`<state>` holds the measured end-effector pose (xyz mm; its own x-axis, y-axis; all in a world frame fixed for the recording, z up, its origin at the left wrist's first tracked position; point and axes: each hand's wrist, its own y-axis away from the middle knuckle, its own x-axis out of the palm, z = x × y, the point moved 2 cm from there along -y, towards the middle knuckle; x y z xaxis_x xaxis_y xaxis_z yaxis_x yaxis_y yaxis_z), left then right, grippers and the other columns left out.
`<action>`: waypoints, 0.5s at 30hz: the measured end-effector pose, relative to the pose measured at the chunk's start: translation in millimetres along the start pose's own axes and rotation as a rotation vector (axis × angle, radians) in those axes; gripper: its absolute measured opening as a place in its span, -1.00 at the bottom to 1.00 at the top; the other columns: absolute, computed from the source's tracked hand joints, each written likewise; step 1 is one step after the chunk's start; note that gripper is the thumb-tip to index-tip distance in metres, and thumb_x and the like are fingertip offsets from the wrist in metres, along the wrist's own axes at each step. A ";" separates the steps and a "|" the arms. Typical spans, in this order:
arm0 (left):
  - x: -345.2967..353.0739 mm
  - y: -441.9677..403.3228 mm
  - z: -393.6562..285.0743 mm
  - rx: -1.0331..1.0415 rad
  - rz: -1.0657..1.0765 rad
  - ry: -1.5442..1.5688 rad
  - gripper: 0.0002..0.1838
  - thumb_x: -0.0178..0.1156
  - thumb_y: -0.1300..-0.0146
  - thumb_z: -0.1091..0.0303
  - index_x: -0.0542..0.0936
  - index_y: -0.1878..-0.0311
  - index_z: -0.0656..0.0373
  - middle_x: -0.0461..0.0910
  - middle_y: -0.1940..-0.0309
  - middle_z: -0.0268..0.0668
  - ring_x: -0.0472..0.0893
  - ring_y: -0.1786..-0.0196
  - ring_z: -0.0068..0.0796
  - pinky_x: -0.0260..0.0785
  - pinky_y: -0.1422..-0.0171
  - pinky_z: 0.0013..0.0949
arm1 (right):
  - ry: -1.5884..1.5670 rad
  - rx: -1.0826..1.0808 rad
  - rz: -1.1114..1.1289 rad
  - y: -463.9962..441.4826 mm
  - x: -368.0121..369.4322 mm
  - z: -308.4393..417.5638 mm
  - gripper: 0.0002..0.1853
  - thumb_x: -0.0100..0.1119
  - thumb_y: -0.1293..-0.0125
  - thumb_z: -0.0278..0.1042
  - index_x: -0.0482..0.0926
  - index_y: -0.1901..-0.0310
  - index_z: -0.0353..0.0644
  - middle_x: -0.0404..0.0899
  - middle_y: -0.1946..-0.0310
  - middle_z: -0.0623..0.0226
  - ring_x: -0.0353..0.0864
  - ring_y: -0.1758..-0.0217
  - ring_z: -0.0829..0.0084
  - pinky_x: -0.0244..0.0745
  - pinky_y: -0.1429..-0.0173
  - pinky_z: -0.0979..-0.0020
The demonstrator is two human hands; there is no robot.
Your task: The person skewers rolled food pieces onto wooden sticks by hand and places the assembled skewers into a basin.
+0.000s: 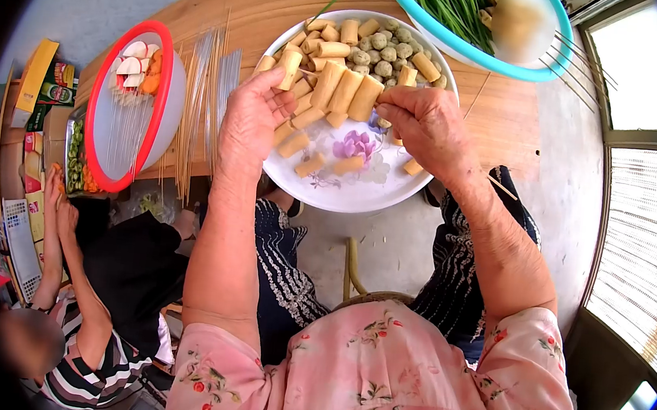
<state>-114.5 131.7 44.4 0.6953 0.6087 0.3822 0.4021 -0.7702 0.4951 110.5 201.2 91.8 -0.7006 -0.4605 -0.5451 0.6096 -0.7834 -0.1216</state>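
Note:
Above a large white plate (351,199) with a purple flower print, my left hand (257,113) pinches a tan roll (288,69) between thumb and fingers. A thin skewer tip shows at this roll's right side. Several tan rolls (345,90) sit side by side on the skewer, between my hands. My right hand (428,128) is closed at their right end, and the skewer's rear part (502,188) sticks out below that wrist. More tan rolls (332,50) and grey-green balls (389,53) are piled on the plate's far side.
Loose skewers (198,105) lie left of the plate. Farther left is a red-rimmed basket (161,98) with sliced food and skewers. A turquoise-rimmed basket (469,58) of green stalks stands at the back right. Another person (95,325) sits at lower left.

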 end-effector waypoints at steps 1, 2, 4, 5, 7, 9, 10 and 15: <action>0.3 0.5 -0.2 -0.001 0.004 0.003 -0.77 0.25 -0.14 0.31 0.54 0.17 0.18 0.55 0.33 -0.34 0.51 0.28 -0.50 0.43 0.09 -0.36 | 0.009 0.000 0.002 0.1 1.1 -0.8 -0.91 0.19 -0.11 -0.44 0.63 0.38 -0.25 0.57 0.52 0.04 0.57 0.41 0.05 0.47 0.29 0.22; 0.3 0.7 -0.2 -0.002 0.008 0.006 -0.77 0.25 -0.14 0.31 0.54 0.17 0.18 0.55 0.33 -0.34 0.51 0.28 -0.50 0.43 0.09 -0.35 | 0.018 0.001 0.005 0.1 2.2 -1.4 -0.91 0.19 -0.11 -0.44 0.63 0.38 -0.25 0.57 0.52 0.04 0.57 0.41 0.05 0.47 0.29 0.22; -1.5 -1.0 0.6 -0.006 0.008 0.006 -0.76 0.25 -0.14 0.31 0.54 0.16 0.18 0.55 0.33 -0.34 0.51 0.27 -0.50 0.43 0.08 -0.36 | 0.009 0.008 0.015 -0.4 4.1 -1.9 -0.91 0.19 -0.11 -0.44 0.63 0.38 -0.25 0.56 0.52 0.04 0.57 0.41 0.06 0.46 0.29 0.21; -2.3 -1.6 0.9 -0.007 0.008 0.007 -0.76 0.25 -0.14 0.31 0.54 0.16 0.19 0.54 0.33 -0.34 0.51 0.27 -0.50 0.43 0.07 -0.36 | 0.005 0.011 0.020 -0.6 4.6 -2.0 -0.91 0.19 -0.11 -0.44 0.63 0.38 -0.25 0.56 0.52 0.04 0.57 0.41 0.06 0.46 0.29 0.21; -1.1 -0.1 0.6 0.011 0.011 -0.011 -0.75 0.25 -0.14 0.31 0.54 0.15 0.18 0.54 0.32 -0.34 0.51 0.26 -0.51 0.42 0.06 -0.37 | 0.003 0.010 0.021 -0.3 4.1 -0.8 -0.91 0.18 -0.11 -0.45 0.63 0.38 -0.26 0.56 0.52 0.04 0.57 0.42 0.06 0.46 0.29 0.21; 0.9 1.9 0.5 0.026 0.024 -0.035 -0.74 0.26 -0.13 0.31 0.54 0.14 0.19 0.54 0.31 -0.35 0.50 0.25 -0.52 0.42 0.05 -0.37 | -0.001 0.003 0.022 -0.2 3.7 0.4 -0.91 0.18 -0.11 -0.45 0.63 0.38 -0.27 0.56 0.53 0.04 0.57 0.42 0.06 0.46 0.30 0.20; 2.2 2.9 0.3 0.034 0.036 -0.050 -0.74 0.26 -0.13 0.32 0.54 0.14 0.19 0.55 0.31 -0.35 0.50 0.25 -0.52 0.41 0.04 -0.38 | -0.004 -0.003 0.022 -0.3 3.9 1.1 -0.91 0.18 -0.10 -0.46 0.62 0.39 -0.27 0.56 0.53 0.04 0.57 0.42 0.06 0.46 0.30 0.20; 5.7 3.4 1.9 0.061 0.088 -0.097 -0.73 0.24 -0.13 0.35 0.53 0.09 0.20 0.57 0.25 -0.34 0.51 0.22 -0.52 0.40 0.01 -0.40 | -0.017 -0.008 0.015 -1.3 8.6 1.2 -0.91 0.18 -0.09 -0.47 0.61 0.41 -0.30 0.55 0.55 0.03 0.57 0.43 0.05 0.45 0.31 0.21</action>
<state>-108.0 132.2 46.8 0.7827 0.5193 0.3431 0.3706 -0.8317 0.4133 103.2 197.8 88.3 -0.6975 -0.4792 -0.5327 0.6230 -0.7730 -0.1203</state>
